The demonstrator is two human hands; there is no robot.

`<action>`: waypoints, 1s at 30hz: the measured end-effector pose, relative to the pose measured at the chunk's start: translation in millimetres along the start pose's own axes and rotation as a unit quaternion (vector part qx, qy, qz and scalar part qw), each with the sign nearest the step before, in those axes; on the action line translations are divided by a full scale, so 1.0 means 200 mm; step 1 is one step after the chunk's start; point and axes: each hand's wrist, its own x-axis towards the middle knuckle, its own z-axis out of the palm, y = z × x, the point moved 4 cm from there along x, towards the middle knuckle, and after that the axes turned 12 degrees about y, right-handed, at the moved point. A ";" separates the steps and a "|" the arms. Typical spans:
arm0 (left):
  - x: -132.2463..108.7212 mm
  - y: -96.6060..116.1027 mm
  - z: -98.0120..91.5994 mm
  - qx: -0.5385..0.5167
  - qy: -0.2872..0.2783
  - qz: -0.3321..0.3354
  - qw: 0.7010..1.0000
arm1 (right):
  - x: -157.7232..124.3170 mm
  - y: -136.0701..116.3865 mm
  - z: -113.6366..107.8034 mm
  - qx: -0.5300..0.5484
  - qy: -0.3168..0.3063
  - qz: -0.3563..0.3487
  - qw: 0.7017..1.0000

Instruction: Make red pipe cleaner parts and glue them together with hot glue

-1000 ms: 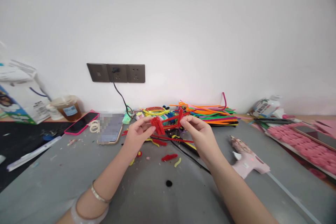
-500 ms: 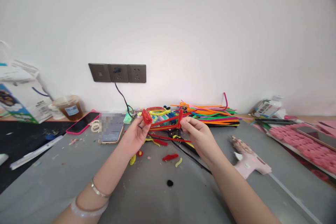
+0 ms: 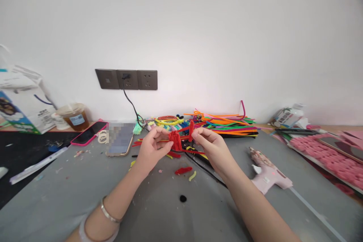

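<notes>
My left hand (image 3: 151, 149) pinches a folded bundle of red pipe cleaner (image 3: 176, 140) above the grey table (image 3: 159, 211). My right hand (image 3: 212, 146) pinches the other end of the same red piece, where a short red loop stands upright at the fingertips. Both hands are closed, a hand's width apart, in front of a heap of coloured pipe cleaners (image 3: 224, 123) against the wall. Short red and yellow offcuts (image 3: 185, 171) lie on the table just below the hands.
A pink glue gun (image 3: 268, 174) lies right of my right arm, its black cord running under the hands. Two phones (image 3: 119, 138) and a drink cup (image 3: 74, 116) sit at left, with a carton behind. Pink foam sheets (image 3: 326, 157) fill the right edge.
My left hand had swung out left with the red bundle, then came back towards the right hand. The bundle now sits close beside the upright loop.
</notes>
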 end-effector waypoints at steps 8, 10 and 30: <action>-0.01 0.02 -0.01 0.000 0.023 0.012 1.000 | -0.03 -0.04 0.03 -0.081 -0.040 -0.080 0.993; 0.00 0.02 -0.01 -0.026 0.035 -0.010 0.999 | -0.03 -0.05 0.03 -0.094 -0.037 -0.096 0.990; -0.01 -0.02 0.02 -0.097 -0.031 -0.118 0.988 | -0.06 -0.05 0.06 -0.079 -0.081 -0.058 0.992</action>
